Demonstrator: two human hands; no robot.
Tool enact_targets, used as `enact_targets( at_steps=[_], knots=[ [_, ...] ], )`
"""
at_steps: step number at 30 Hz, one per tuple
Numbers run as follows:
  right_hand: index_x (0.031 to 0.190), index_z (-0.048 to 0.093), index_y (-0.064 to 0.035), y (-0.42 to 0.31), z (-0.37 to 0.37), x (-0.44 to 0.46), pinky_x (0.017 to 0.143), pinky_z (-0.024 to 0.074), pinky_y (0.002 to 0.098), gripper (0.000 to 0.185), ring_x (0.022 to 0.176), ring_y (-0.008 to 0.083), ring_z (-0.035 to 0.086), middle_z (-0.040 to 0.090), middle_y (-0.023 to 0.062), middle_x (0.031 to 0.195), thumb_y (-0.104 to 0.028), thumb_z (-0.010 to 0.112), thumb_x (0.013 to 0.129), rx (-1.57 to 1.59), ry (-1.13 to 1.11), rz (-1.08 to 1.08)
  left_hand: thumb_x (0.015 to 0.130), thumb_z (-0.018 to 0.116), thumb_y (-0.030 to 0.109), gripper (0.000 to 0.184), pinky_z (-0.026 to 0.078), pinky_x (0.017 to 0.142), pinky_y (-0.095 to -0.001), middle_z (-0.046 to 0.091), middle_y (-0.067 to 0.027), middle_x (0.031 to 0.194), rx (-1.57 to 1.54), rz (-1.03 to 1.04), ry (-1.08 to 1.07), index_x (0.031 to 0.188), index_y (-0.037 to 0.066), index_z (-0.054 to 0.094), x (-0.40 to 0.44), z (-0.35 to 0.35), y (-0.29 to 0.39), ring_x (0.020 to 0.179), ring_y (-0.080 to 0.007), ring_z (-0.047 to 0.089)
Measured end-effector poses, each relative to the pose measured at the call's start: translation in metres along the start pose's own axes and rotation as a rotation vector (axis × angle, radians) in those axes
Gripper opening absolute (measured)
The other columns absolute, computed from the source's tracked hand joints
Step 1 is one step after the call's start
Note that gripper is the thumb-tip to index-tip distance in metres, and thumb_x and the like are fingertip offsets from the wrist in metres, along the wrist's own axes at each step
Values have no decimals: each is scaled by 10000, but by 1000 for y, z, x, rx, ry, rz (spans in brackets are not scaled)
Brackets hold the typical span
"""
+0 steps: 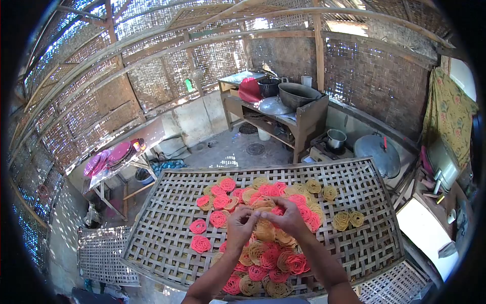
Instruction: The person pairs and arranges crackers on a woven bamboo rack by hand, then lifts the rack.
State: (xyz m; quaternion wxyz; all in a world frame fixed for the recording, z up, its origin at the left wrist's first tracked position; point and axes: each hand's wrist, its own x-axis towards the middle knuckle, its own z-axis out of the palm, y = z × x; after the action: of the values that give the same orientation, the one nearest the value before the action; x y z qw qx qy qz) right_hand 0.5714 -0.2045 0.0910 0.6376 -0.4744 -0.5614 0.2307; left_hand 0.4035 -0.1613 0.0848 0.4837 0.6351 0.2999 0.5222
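My left hand and my right hand meet over the middle of a woven bamboo rack. Thumbs and fingers of both are pinched together on a tan lacy round cracker, partly covered by the fingers. Beneath and around them lies a heap of thin coiled crackers, some tan, some pink. Single pink rounds lie to the left of the heap. A tan pair rests on the right side of the woven rack.
Behind the rack a wooden shelf unit carries a large dark pot. A small metal pot sits on a stove at the right, near a big round lid. Another woven rack is low at left, below a small table.
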Motion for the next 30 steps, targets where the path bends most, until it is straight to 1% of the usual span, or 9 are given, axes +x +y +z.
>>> enact_targets(
  at_steps=[10,14,17,20,21,24,25,28,30],
  knots=[
    [960,658,-29,-9,-8,-7,657,477,218,222,760,68,611,674,17,900,-239,722,921,476,-70,482,1039,522,391,394,342,421,-215,676,-82,814,-507,-9,348,954,21,625,16,3,31,527,-81,534],
    [1036,657,-31,25,21,-17,874,499,248,238,1013,135,646,663,51,1033,-180,775,892,509,-136,477,1035,431,505,526,334,408,-237,658,-91,790,-531,109,196,952,19,617,19,27,29,506,-108,517],
    [1055,662,-18,16,3,-9,868,514,256,265,979,124,646,666,45,1018,-160,795,876,465,-90,443,1036,457,450,476,435,513,-246,679,-97,868,-646,162,59,1008,12,641,16,25,21,644,-131,609],
    [1076,670,-14,10,-19,-5,848,514,264,303,959,115,639,669,46,1000,-179,810,862,304,-146,413,1020,558,329,348,515,650,-250,695,-98,934,-291,210,218,1076,-1,654,23,22,17,786,-139,666],
    [1089,673,-10,2,-26,-5,846,515,274,326,962,122,641,673,51,1000,-189,815,856,245,-162,400,906,751,283,392,534,827,-331,680,-137,1142,-165,80,148,1169,7,656,27,3,-13,990,-212,657],
    [1156,671,-4,-8,-44,0,906,504,342,489,1025,181,647,693,80,1053,-334,827,831,-88,-155,323,778,860,409,672,469,1018,-433,620,-188,1303,726,314,134,1271,18,625,39,-28,-32,1219,-316,581],
    [1183,669,-2,-7,-50,0,937,499,371,563,1054,208,649,700,91,1079,-402,830,821,-224,-149,290,677,852,609,999,281,1172,-568,464,-257,1489,775,133,6,1425,37,520,41,-39,-50,1422,-413,391],
    [1307,617,0,21,-76,5,1067,416,463,874,1218,292,594,682,126,1219,-651,784,749,-1039,-89,244,669,750,766,1151,169,1180,-668,314,-278,1591,1172,-97,-289,1522,72,414,31,-48,-81,1486,-448,277],
    [1410,521,-8,69,-77,-9,1122,342,509,1101,1354,363,464,550,188,1413,-776,752,656,-1158,-60,311,648,737,797,1223,87,1165,-718,236,-294,1619,1187,-29,-365,1566,93,337,17,-47,-98,1512,-499,156]
  ],
)
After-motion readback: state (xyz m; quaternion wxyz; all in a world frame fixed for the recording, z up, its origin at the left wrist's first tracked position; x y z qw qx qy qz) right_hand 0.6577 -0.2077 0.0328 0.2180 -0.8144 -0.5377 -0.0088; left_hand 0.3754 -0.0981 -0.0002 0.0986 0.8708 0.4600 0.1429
